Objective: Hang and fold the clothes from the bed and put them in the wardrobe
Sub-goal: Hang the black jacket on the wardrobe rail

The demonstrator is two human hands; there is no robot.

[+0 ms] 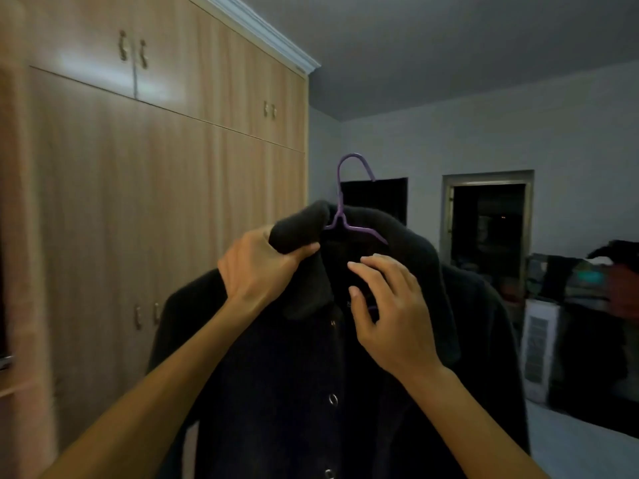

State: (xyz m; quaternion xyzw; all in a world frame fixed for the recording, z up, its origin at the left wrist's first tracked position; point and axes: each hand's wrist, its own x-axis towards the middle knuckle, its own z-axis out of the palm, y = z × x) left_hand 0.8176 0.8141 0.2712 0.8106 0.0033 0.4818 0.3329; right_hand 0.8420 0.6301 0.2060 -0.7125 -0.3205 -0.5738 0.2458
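Note:
A dark button-front shirt (304,392) hangs on a purple hanger (342,198), held up in front of me at chest height. My left hand (259,271) grips the left side of the shirt's collar, thumb curled under the fold. My right hand (390,312) is at the neck opening just below the hanger, fingers bent and touching the fabric; whether it pinches anything I cannot tell. The hanger's hook sticks up above the collar. The wooden wardrobe (155,202) fills the left side, its doors closed.
A dark doorway (487,236) and a dark opening (377,198) are in the far wall. At the right, a pile of clothes (587,278) lies on a surface beside a white appliance (537,350). An open wardrobe edge shows at the far left.

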